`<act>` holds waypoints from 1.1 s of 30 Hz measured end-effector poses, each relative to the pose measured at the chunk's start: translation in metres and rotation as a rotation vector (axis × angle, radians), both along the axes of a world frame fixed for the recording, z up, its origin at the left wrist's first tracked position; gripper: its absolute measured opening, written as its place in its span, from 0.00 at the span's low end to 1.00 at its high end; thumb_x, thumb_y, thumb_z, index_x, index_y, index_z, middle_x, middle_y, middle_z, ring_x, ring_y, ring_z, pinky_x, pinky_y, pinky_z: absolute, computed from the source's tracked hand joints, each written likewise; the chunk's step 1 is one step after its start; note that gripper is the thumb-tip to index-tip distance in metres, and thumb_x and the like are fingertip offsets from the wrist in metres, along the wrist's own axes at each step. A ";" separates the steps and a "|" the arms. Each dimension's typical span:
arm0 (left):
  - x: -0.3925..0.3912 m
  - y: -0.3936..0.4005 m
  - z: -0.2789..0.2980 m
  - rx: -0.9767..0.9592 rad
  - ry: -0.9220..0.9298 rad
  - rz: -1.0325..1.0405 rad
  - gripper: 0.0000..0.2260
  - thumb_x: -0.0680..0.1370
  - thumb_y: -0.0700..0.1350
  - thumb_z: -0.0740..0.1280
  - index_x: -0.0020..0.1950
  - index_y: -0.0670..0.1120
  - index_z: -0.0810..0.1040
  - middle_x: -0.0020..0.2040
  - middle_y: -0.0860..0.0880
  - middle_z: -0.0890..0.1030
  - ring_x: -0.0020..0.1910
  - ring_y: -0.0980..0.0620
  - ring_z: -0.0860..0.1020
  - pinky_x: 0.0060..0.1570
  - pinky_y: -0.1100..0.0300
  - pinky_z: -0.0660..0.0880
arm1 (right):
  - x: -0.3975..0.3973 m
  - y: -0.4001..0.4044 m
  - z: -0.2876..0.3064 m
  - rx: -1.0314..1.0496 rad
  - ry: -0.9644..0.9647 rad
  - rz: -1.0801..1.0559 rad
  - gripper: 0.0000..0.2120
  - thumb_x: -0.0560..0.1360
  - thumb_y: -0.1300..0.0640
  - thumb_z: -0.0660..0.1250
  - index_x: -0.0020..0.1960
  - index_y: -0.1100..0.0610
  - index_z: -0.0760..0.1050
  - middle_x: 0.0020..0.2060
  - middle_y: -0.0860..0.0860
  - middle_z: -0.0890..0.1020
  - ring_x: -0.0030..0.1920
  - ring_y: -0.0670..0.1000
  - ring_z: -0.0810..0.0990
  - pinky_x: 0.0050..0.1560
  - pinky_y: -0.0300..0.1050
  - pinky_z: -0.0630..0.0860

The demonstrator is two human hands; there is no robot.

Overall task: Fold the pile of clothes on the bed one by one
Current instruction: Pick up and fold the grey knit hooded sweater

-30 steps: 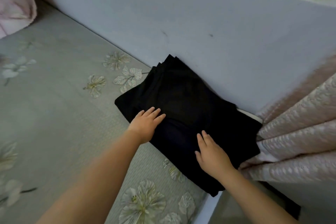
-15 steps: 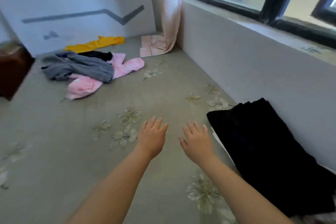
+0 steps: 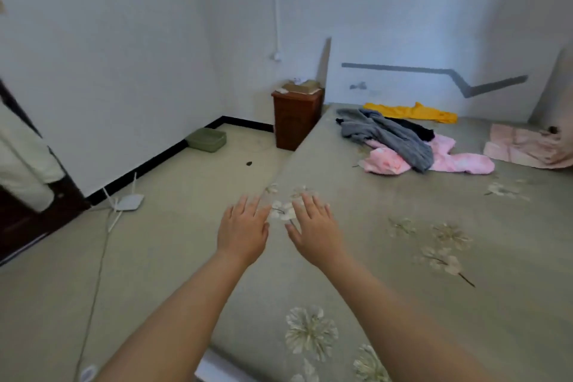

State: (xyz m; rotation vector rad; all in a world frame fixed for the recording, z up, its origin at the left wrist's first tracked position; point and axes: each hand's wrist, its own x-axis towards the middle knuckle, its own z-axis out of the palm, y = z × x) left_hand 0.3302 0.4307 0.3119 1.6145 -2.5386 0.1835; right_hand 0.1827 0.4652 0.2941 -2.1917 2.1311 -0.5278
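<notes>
Head view: the pile of clothes (image 3: 400, 141) lies at the upper right of the frame on the far part of the bed (image 3: 403, 257), well apart from the hands. On top is a gray garment (image 3: 387, 136), draped over a pink one (image 3: 459, 161), with a yellow piece (image 3: 412, 112) behind. All look soft, light and limp; the gray one probably lifts best by an edge or shoulder seam.

The left hand (image 3: 243, 228) and right hand (image 3: 316, 231) hover side by side at centre frame, fingers spread, holding nothing.

A folded pink cloth (image 3: 524, 146) lies right of the pile; a brown bin (image 3: 296, 118) stands beside the bed. Nothing blocks the reach.
</notes>
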 end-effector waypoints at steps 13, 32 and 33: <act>0.269 -0.130 -0.010 0.091 -0.013 0.533 0.22 0.81 0.52 0.51 0.74 0.52 0.54 0.76 0.50 0.53 0.75 0.49 0.49 0.71 0.52 0.49 | 0.250 -0.199 -0.014 0.076 0.090 0.353 0.27 0.80 0.45 0.48 0.75 0.56 0.48 0.75 0.55 0.48 0.75 0.56 0.43 0.72 0.53 0.43; 0.502 -0.387 -0.069 0.250 0.006 0.619 0.21 0.81 0.51 0.52 0.73 0.51 0.57 0.74 0.48 0.58 0.74 0.47 0.51 0.71 0.51 0.52 | 0.484 -0.466 -0.077 0.275 0.124 0.327 0.26 0.80 0.46 0.47 0.75 0.56 0.50 0.75 0.54 0.49 0.75 0.55 0.44 0.72 0.51 0.44; 0.514 -0.405 -0.074 0.267 -0.006 0.592 0.20 0.81 0.51 0.52 0.73 0.51 0.57 0.74 0.49 0.58 0.74 0.47 0.52 0.70 0.51 0.53 | 0.492 -0.480 -0.080 0.294 0.128 0.297 0.26 0.80 0.46 0.46 0.75 0.56 0.49 0.75 0.54 0.49 0.75 0.55 0.44 0.72 0.51 0.44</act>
